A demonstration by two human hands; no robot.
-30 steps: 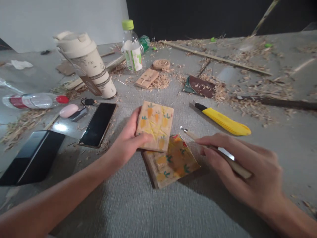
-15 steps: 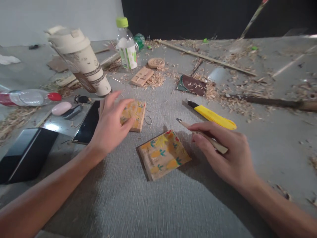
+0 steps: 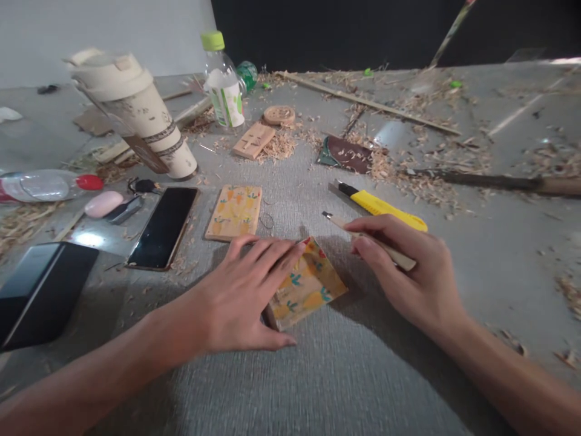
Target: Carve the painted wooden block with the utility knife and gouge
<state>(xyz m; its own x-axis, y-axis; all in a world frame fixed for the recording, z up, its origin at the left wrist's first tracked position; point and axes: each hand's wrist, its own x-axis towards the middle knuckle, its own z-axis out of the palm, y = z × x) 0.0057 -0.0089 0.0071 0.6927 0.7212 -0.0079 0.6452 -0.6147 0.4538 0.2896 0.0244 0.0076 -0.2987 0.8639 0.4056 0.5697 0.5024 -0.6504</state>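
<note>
In the head view, think of a clock with the near painted block (image 3: 313,290) at its middle. That block lies flat on the gray cloth (image 3: 318,387). The left hand (image 3: 247,290) comes over its 9 o'clock side, with the thumb and fingers wide apart. I cannot tell if the hand touches the block.

The right hand (image 3: 413,266) is near 3 o'clock. Its fingers are closed around a thin carving tool (image 3: 334,220), and the tip is up at about 1 o'clock, apart from the block. The yellow cutter (image 3: 385,209) lies just beyond that hand, between 1 and 2 o'clock.

The other painted block (image 3: 236,209) lies flat between 10 and 11 o'clock, past the left hand's fingers. A black phone (image 3: 166,230) is near 10 o'clock. A small wooden piece (image 3: 254,140) sits farther away at 11 o'clock, beside curly wood bits (image 3: 281,145).
</note>
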